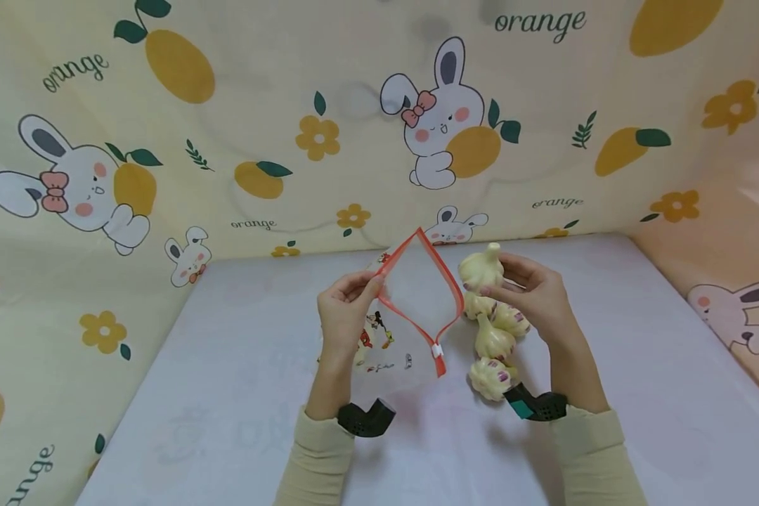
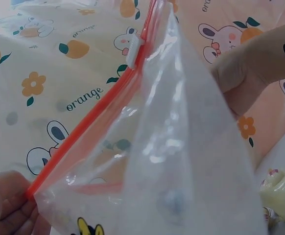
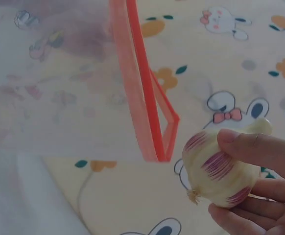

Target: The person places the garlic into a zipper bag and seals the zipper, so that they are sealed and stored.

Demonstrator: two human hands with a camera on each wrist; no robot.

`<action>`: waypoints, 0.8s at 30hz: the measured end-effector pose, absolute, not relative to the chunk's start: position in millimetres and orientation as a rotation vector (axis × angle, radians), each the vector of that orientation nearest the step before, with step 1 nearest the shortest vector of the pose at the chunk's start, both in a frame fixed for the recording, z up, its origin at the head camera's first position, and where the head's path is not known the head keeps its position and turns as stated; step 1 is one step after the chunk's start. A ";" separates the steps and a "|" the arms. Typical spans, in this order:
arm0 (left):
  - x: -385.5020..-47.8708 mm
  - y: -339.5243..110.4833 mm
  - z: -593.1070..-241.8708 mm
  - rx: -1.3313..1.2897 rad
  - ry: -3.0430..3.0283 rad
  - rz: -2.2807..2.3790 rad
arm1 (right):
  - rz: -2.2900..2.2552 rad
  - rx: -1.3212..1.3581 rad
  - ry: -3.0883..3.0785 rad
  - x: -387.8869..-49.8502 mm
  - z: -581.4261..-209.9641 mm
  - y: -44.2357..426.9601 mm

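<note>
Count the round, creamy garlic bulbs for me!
5: one garlic bulb in the right hand; four on the white table: back one, right one, middle one, front one. Others may be hidden.

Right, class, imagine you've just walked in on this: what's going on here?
A person is busy with a plastic bag and some garlic. The left hand pinches the red-edged mouth of the clear, printed bag, which stands open. The right hand holds one garlic bulb beside that opening, still outside the bag. Several other bulbs lie in a cluster on the pale tabletop below the right hand.
</note>
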State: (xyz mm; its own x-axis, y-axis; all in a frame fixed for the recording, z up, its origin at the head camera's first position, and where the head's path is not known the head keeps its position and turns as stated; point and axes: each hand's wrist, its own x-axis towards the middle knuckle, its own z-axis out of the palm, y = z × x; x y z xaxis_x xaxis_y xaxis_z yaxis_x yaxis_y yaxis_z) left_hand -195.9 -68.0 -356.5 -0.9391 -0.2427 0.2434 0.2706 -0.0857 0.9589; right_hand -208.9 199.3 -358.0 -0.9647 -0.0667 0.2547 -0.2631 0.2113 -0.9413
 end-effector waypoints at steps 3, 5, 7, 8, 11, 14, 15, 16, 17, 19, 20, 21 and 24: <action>-195.8 -67.1 -357.2 -0.034 -1.851 -2.095 | 1.876 0.355 -2.287 -206.5 -356.0 197.2; -195.5 -66.6 -357.2 -0.038 -1.853 -2.097 | 1.880 0.379 -2.262 -205.0 -355.0 196.1; -195.2 -66.2 -357.1 -0.036 -1.857 -2.099 | 1.882 0.395 -2.241 -203.5 -354.0 195.3; -195.0 -66.1 -357.0 -0.034 -1.861 -2.097 | 1.885 0.400 -2.232 -202.7 -353.5 194.7; -194.9 -66.0 -356.4 -0.030 -1.865 -2.093 | 1.904 0.423 -2.206 -200.7 -351.4 192.2; -195.1 -66.1 -355.7 -0.030 -1.867 -2.091 | 1.912 0.444 -2.204 -198.5 -349.2 189.0; -195.1 -66.1 -355.5 -0.029 -1.868 -2.091 | 1.907 0.452 -2.208 -197.6 -348.5 187.9; -195.1 -66.1 -355.3 -0.028 -1.868 -2.094 | 1.902 0.457 -2.213 -196.7 -347.7 187.0; -195.0 -66.1 -355.1 -0.026 -1.869 -2.096 | 1.895 0.462 -2.217 -195.7 -346.8 186.0; -194.7 -66.2 -354.7 -0.023 -1.871 -2.098 | 1.889 0.477 -2.221 -193.8 -345.0 184.3; -194.5 -66.2 -354.6 -0.024 -1.870 -2.098 | 1.896 0.484 -2.219 -192.8 -344.1 183.5; -194.3 -66.3 -354.5 -0.023 -1.870 -2.098 | 1.905 0.491 -2.219 -191.9 -343.2 182.7; -193.6 -66.4 -354.5 -0.033 -1.863 -2.092 | 1.913 0.509 -2.231 -189.5 -341.9 180.5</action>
State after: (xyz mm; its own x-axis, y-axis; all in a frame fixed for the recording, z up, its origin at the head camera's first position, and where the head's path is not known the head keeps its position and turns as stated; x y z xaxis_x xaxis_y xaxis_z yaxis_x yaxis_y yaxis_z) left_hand -193.6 -66.4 -354.5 -0.9425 -0.2337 0.2390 0.2645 -0.0839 0.9607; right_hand -189.5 180.5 -341.9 -0.9296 -0.1521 0.3357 -0.3550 0.1249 -0.9265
